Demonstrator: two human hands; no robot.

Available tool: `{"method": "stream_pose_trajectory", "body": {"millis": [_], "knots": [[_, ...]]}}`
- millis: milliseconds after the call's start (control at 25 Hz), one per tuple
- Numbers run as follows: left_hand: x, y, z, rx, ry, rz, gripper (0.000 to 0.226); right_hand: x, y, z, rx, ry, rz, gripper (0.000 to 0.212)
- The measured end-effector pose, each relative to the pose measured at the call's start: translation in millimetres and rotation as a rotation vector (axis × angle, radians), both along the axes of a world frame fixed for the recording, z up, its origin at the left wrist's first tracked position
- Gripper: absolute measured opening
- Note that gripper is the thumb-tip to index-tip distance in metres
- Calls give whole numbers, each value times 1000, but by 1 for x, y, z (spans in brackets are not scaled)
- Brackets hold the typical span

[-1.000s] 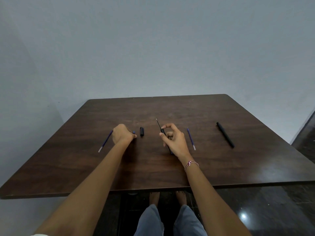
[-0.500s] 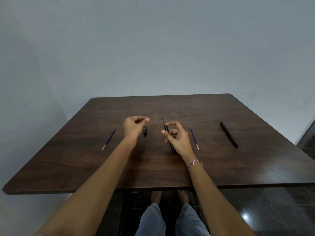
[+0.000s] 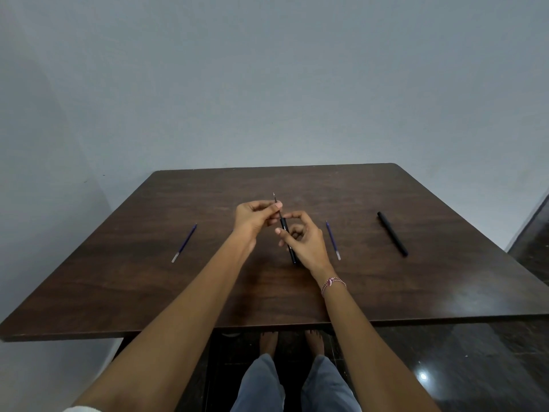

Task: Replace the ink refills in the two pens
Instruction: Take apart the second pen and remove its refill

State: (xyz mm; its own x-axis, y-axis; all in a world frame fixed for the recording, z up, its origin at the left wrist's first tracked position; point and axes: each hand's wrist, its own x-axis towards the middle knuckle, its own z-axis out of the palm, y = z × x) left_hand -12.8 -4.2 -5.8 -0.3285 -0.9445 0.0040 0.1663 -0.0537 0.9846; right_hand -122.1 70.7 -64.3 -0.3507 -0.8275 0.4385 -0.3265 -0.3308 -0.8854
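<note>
My right hand (image 3: 306, 243) grips a black pen barrel (image 3: 287, 237) above the middle of the brown table (image 3: 208, 286). A thin refill (image 3: 276, 203) sticks up out of the barrel's far end. My left hand (image 3: 252, 220) pinches that refill between thumb and fingers, just above the barrel. A blue refill (image 3: 184, 243) lies on the table to the left. Another blue refill (image 3: 333, 240) lies just right of my right hand. A second black pen (image 3: 392, 234) lies whole at the right. The small black pen tip piece is hidden behind my left hand.
A plain grey wall stands behind the table. Below the near table edge I see my knees and bare feet on a dark glossy floor (image 3: 463, 367).
My left hand left the blue refill on the table at the left, rose and moved right, and now pinches the refill sticking out of the barrel. My right hand stayed in place.
</note>
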Motion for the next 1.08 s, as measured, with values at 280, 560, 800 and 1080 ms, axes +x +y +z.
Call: {"method": "stream_pose_trajectory", "body": {"millis": [280, 560, 800, 1080], "knots": [[-4, -5, 16, -107, 75, 149, 15, 0, -3, -3, 72, 4, -3, 28], [16, -25, 34, -132, 163, 319, 16, 1, -1, -2, 145, 40, 53, 26], [47, -55, 35, -204, -154, 394, 19, 0, 0, 0, 166, 69, 51, 27], [99, -70, 14, -264, -1049, 323, 18, 1, 1, 2, 175, 77, 52, 28]]}}
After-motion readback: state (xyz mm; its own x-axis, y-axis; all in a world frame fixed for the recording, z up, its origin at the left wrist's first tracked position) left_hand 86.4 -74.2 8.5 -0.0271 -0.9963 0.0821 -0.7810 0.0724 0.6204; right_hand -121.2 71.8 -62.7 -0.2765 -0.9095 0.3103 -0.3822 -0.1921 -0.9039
